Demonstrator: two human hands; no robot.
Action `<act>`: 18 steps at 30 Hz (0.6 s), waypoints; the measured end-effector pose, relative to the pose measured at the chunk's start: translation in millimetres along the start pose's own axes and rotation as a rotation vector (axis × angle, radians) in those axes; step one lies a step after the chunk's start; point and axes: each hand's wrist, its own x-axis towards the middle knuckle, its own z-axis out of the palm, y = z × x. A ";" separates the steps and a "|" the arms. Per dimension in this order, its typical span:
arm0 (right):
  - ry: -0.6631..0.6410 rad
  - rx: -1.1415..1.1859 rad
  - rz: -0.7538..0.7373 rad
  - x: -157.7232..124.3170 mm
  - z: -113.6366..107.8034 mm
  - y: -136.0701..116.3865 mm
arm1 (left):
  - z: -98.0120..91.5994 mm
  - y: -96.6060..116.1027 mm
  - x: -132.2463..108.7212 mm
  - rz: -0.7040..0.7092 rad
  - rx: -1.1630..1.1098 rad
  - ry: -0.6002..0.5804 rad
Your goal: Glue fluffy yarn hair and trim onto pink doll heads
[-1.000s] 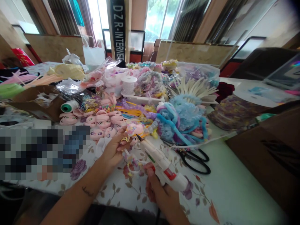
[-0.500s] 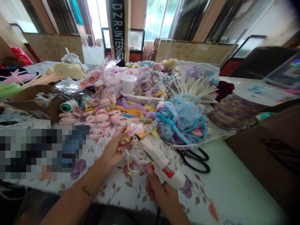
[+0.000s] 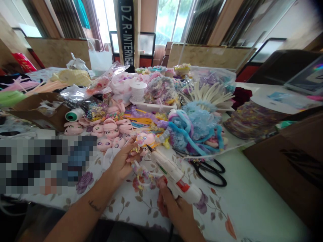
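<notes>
Between the closed fingers of my left hand (image 3: 125, 159) is a small pink doll head (image 3: 148, 138) with a painted face. A trim of tiny coloured flowers (image 3: 142, 171) hangs below those fingers. My right hand (image 3: 170, 201) is wrapped round the handle of a white glue gun (image 3: 171, 168) with red parts. Its dark nozzle points up and left, close to the lower edge of the doll head; whether it touches cannot be made out. Several more pink doll heads (image 3: 111, 132) lie in a group just beyond my left hand.
Black-handled scissors (image 3: 210, 171) lie right of the glue gun. Blue ruffled trim (image 3: 199, 121) is heaped behind them. A white spool (image 3: 138, 92) stands farther back. Cardboard boxes flank the work, one at left (image 3: 37, 109), one at right (image 3: 290, 158). Flowered cloth (image 3: 121, 205) covers the table.
The glue gun has shifted very slightly right and down, its nozzle a little farther from the doll head. My left hand stays in place with the doll head.
</notes>
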 end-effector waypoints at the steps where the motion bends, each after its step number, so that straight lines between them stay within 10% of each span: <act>1: 0.003 -0.006 0.011 -0.2 -0.3 -0.6 | 0.3 0.1 -0.1 0.001 0.004 0.000; 18: 0.004 0.035 0.020 0.7 -0.8 3.6 | -0.5 0.2 0.0 -0.022 0.031 -0.007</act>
